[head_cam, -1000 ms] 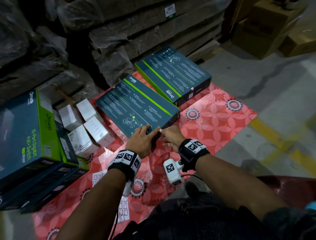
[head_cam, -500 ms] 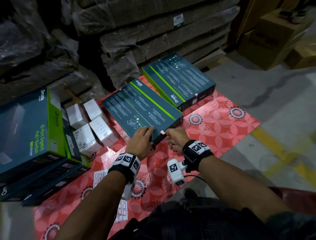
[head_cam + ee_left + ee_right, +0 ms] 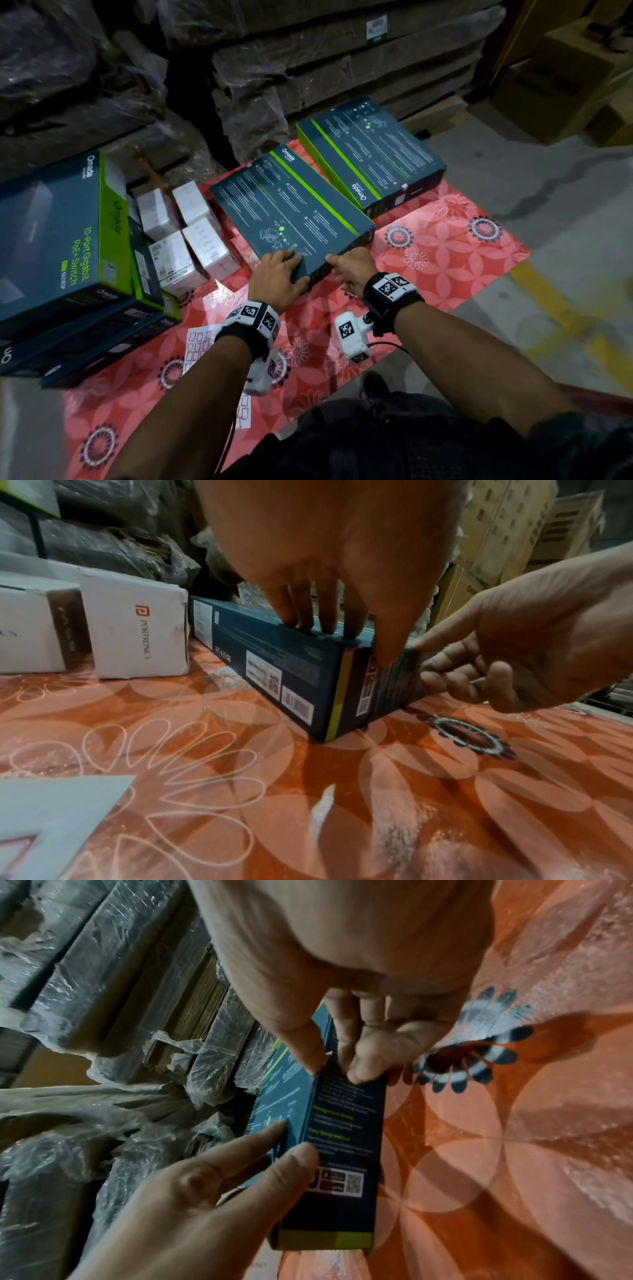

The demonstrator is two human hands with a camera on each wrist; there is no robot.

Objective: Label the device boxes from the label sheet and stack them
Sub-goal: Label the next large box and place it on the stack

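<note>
Device box [image 3: 291, 219], the nearer of two flat teal ones, lies on the red floral mat [image 3: 445, 260] at about twelve o'clock from the person, with its near corner under both hands. The left hand [image 3: 279, 274] rests on that corner, fingers [image 3: 318, 612] straight and spread flat on the top face and thumb down over the edge, steadying it. The right hand [image 3: 352, 270] is at the front side panel just to the right, at about one o'clock; its thumb and forefinger tips press against the upper edge of that panel while the other fingers curl loosely beneath. I cannot tell whether a sticker lies under those tips, since none shows clearly in any view. My reading is that the labelling step is in hand: a label is being pressed or smoothed onto the side of this box. The label sheet [image 3: 198, 346] lies on the mat at about eight o'clock, partly under the left wrist. A second teal box [image 3: 373, 154] sits just beyond at one o'clock, a stack of larger boxes [image 3: 51, 240] stands at nine o'clock, and small white boxes [image 3: 185, 236] cluster at eleven. The next move likely calls for a firm rub along the panel, then a two-handed lift to carry the box onto the stack, squared to the edges below.
</note>
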